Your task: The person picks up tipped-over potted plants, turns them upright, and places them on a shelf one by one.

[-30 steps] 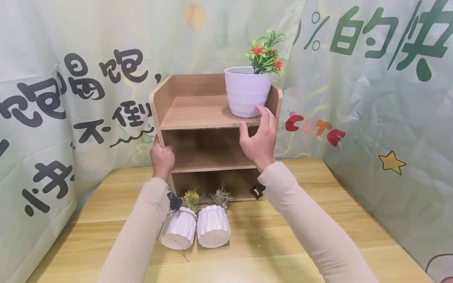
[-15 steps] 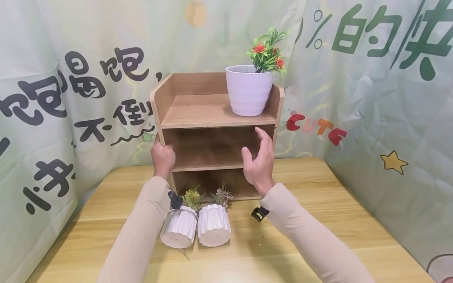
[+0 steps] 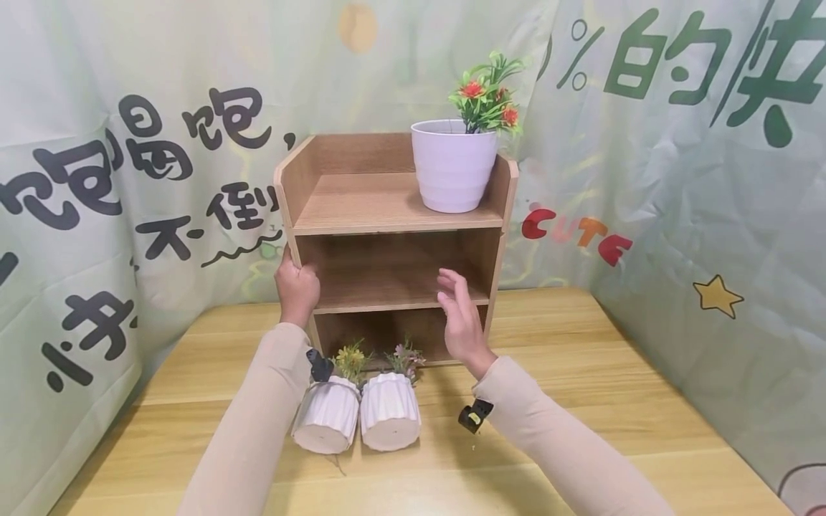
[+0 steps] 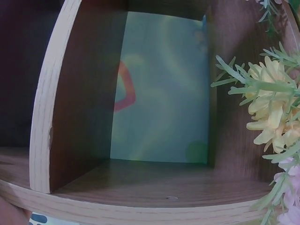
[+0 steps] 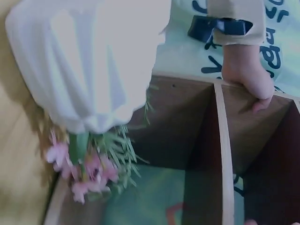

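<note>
Wooden shelf unit [image 3: 361,201], one, three-tiered; stands on one wood-grain surface [image 3: 632,401]. White round pot [image 3: 454,168], one; stands upright on the top tier, right end, beside the side panel. Red-flowered plant [image 3: 482,104], one, inside the round pot toward the right rim; three red blooms discernible, stem base hidden by the pot wall.

White fluted pots, two; lie side by side before the shelf unit, bases toward the viewer. Left fluted pot [image 3: 325,416] with yellow flowers [image 3: 350,360]; right fluted pot [image 3: 390,412] with pink flowers [image 3: 405,357].

Hands, two. Left hand [image 3: 298,292]: grips the left side panel, fingers mostly hidden behind. Right hand [image 3: 463,326]: half open, fingers loosely bent, holding nothing, before the lower right tiers.

Black wrist cameras, two. Printed fabric backdrop [image 3: 387,72], lettering cut off at both edges. Yellow flowers cropped in the left wrist view; right fluted pot cropped and blurred in the right wrist view. Lowest tier dark, partly obscured.
</note>
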A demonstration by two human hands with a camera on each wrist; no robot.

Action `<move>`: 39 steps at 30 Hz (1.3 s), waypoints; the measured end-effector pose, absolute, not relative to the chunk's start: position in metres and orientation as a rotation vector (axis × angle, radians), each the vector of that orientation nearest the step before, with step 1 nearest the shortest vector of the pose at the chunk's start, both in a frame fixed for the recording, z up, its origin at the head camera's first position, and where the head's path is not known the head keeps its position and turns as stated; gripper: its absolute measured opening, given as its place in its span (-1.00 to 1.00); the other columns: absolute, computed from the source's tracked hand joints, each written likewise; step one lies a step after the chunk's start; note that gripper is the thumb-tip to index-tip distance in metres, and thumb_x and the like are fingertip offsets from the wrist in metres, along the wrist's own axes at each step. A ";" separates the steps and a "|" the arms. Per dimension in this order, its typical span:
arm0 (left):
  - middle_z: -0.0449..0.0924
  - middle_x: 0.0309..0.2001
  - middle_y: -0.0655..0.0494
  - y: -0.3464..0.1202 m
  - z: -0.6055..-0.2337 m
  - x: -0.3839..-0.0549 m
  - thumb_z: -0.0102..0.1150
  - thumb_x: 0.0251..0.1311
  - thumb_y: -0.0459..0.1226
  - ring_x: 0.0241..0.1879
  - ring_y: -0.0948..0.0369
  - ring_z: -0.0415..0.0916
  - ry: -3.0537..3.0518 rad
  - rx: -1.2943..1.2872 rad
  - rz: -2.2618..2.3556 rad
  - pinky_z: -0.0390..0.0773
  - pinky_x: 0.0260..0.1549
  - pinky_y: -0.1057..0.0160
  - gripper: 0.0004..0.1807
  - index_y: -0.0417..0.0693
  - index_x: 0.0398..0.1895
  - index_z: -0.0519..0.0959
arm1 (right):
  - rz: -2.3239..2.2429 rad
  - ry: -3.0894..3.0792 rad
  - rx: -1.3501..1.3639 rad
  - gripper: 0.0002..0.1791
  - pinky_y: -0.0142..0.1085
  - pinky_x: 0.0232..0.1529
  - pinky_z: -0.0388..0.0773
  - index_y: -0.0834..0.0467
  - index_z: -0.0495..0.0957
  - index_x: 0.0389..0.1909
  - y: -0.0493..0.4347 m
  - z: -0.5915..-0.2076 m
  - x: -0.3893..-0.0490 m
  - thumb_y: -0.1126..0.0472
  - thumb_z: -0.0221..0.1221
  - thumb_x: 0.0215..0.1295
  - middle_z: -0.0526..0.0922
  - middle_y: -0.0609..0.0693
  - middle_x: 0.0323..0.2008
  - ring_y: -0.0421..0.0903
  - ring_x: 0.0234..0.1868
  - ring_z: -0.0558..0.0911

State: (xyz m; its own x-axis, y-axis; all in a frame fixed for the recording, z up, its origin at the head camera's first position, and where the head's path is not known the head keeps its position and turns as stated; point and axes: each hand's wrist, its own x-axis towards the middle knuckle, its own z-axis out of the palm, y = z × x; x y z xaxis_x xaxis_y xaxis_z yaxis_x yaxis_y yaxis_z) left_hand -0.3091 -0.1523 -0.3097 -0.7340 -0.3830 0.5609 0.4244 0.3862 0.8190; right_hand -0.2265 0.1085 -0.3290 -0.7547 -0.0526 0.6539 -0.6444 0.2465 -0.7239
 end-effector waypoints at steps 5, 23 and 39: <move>0.54 0.08 -0.28 -0.151 -0.308 -0.309 -0.06 0.03 -0.48 0.09 -0.08 0.45 -1.930 -0.048 -1.426 0.36 0.17 -0.02 -0.42 -0.22 0.23 0.42 | 2.064 -2.111 0.503 -0.49 0.19 0.22 0.27 0.35 0.10 0.33 0.108 -0.329 -0.222 0.17 -0.19 0.47 0.32 0.42 0.22 0.32 0.19 0.40; 0.54 0.06 -0.31 -0.150 -0.307 -0.309 -0.06 0.03 -0.48 0.08 -0.12 0.44 -1.941 -0.040 -1.422 0.34 0.18 -0.04 -0.41 -0.23 0.24 0.41 | 2.287 -2.540 -0.001 -0.30 0.12 0.23 0.29 0.32 0.08 0.32 0.108 -0.347 -0.216 0.04 0.11 0.34 0.28 0.39 0.26 0.32 0.23 0.35; 0.54 0.04 -0.32 -0.151 -0.310 -0.308 -0.06 0.02 -0.50 0.06 -0.13 0.44 -1.933 -0.024 -1.447 0.35 0.16 -0.06 -0.40 -0.22 0.25 0.40 | 2.324 -2.780 0.094 -0.45 0.08 0.02 0.49 0.36 0.34 0.17 0.094 -0.392 -0.202 0.01 0.09 0.38 0.46 0.19 -0.08 0.11 -0.11 0.50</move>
State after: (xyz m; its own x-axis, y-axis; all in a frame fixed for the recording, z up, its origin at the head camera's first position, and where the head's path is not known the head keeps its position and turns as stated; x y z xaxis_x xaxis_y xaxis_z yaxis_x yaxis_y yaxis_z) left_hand -0.3082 -0.1511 -0.3104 -0.7469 -0.3843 0.5426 0.4124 0.3724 0.8314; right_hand -0.2021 0.0938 -0.3924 -0.8844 -0.3353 -0.3248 0.2601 0.2238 -0.9393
